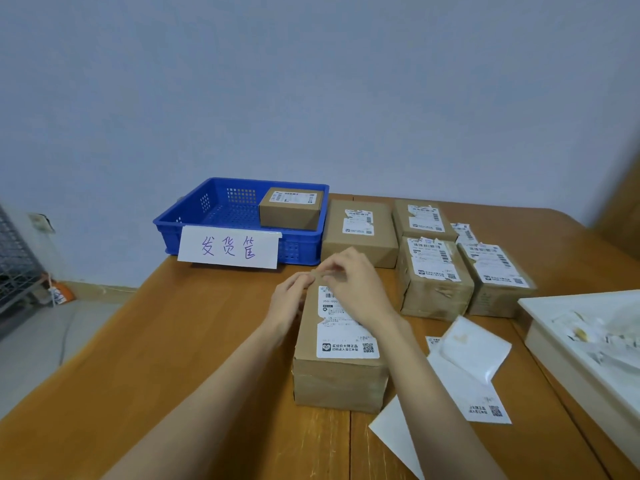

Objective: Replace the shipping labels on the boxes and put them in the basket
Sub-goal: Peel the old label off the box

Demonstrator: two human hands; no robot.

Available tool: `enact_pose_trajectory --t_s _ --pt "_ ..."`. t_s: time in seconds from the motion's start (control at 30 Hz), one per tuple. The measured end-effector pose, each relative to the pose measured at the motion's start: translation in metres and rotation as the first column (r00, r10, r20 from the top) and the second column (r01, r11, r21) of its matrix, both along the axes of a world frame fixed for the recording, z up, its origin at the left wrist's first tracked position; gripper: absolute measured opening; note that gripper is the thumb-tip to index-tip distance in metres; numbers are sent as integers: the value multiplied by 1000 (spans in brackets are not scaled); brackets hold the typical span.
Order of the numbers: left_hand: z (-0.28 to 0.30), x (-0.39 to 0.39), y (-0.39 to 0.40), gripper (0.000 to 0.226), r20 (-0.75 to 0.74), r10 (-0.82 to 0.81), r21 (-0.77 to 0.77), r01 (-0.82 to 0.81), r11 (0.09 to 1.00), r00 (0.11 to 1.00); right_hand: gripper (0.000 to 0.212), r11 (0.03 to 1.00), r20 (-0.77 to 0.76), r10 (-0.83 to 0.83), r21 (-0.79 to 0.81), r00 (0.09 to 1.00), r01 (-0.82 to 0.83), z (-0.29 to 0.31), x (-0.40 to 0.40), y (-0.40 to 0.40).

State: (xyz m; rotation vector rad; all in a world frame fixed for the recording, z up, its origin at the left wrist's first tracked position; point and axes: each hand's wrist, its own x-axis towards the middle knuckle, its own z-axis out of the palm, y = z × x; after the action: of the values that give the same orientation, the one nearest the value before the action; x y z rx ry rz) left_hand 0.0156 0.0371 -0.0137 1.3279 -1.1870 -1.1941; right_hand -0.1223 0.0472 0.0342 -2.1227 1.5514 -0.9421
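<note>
Near the middle of the bench (173, 358), we are steadying a cardboard box (337, 379) with our left hand (289, 303) curled against its far left corner, while our right hand (353, 285) is pinching the far edge of its shipping label (346, 336). At the bench's far left corner the blue basket (194, 221) is holding one relabelled box (291, 209). Four boxes (360, 233) are sitting along the far edge, and label sheets (474, 351) are lying beside our right arm.

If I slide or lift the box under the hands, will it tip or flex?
The box lies flat on its long side on the table, so it probably slides without tipping. Taped cardboard looks stiff. Its label looks torn, so the edges may snag.
</note>
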Motion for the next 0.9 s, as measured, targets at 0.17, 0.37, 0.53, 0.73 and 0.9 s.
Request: enact_pose_trajectory --t_s 0.17,0.37,0.53,0.73,0.9 --pt "-12 -3 5 38 -21 5 80 -3 997 1000 16 1000 -41 -12 0 999 12 -8 1 -2" --pt "-21 -9 5 42 40 108 -46 -106 993 993 11 1000 -44 -13 1 999 13 -10 1 -1" --pt "-27 -9 2 48 66 108 -81 -103 991 992 12 1000 -57 -21 -18 998 20 -11 1 -2" --pt "-30 -9 1 49 72 121 -98 -114 989 990 8 1000 -99 -5 -3 995 4 -12 0 -3" --pt "-30 -9 0 52 77 122 -105 -114 988 990 13 999 -158 8 40 987 -2 -11 1 -4"
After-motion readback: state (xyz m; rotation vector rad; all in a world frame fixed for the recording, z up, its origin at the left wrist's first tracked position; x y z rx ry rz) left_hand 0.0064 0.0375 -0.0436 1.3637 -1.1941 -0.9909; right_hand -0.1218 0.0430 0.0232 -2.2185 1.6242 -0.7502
